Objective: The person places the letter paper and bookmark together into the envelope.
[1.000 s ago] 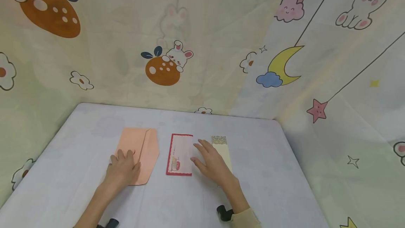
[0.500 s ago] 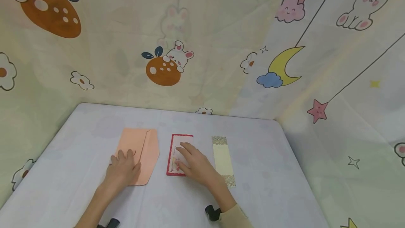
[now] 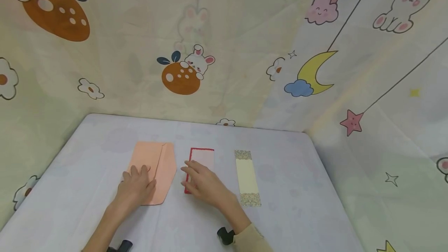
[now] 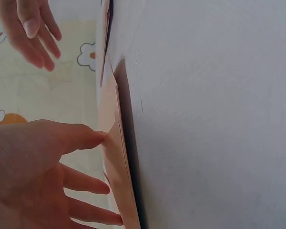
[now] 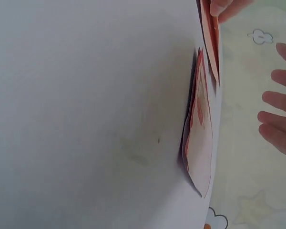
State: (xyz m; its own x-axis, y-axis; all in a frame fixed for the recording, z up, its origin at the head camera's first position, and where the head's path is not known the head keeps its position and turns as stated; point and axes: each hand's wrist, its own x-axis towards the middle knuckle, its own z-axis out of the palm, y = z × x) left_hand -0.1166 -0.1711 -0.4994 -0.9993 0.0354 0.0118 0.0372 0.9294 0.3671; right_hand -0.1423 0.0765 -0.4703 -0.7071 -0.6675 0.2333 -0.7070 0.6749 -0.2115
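Observation:
A peach paper envelope (image 3: 155,153) lies flat at the left of the table. My left hand (image 3: 134,188) rests on its lower left part, the fingers spread and fairly straight; the left wrist view shows fingertips (image 4: 99,137) touching the paper. In the middle lies a folded card (image 3: 203,154) with a red border, its near part hidden behind my right hand (image 3: 207,186). That hand hovers over the card with loose, extended fingers and holds nothing. From the right wrist, a gap shows between the fingers and the card (image 5: 200,148), whose layers stand slightly apart.
Right of the card lies a cream paper strip (image 3: 247,176) with glittery ends. The white-covered table (image 3: 294,189) ends at a printed cloth backdrop (image 3: 238,88) behind and at the sides. Black wrist devices (image 3: 225,236) sit near the sleeve.
My right hand has moved left from beside the strip to over the red-bordered card, leaving the whole strip visible. The left hand and the envelope have stayed in place.

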